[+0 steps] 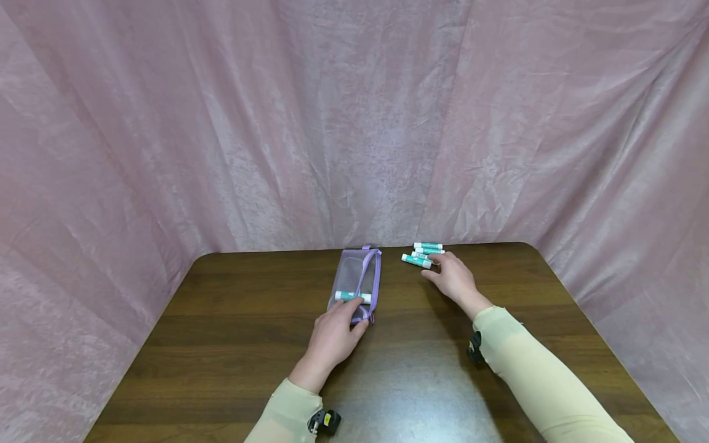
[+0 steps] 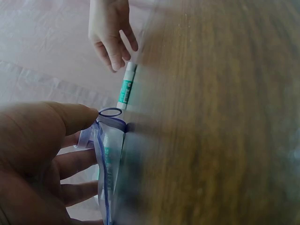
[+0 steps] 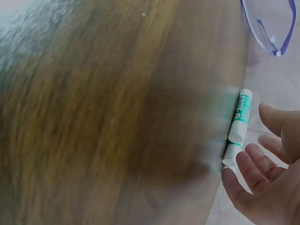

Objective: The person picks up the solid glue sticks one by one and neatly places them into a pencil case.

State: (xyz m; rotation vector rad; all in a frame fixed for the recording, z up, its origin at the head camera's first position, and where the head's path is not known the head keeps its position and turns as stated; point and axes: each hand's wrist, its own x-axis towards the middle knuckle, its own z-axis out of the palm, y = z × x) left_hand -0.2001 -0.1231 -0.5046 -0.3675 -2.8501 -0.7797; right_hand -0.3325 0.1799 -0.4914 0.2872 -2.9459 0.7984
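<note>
A purple-edged mesh zip pouch (image 1: 348, 271) lies near the table's far edge, with one white and green glue stick (image 1: 344, 296) seen in it. My left hand (image 1: 332, 335) holds the pouch's near end. In the left wrist view its thumb (image 2: 77, 117) is at the zip corner beside a small ring, and the other fingers lie along the pouch's side. Several more glue sticks (image 1: 415, 261) lie in a loose group to the right of the pouch. My right hand (image 1: 455, 280) is at the group, thumb and fingers spread apart, gripping none; whether a fingertip touches one, I cannot tell.
The brown wooden table (image 1: 249, 344) has rounded far corners. Just behind its far edge hangs a pink curtain (image 1: 354, 123), which also runs down both sides.
</note>
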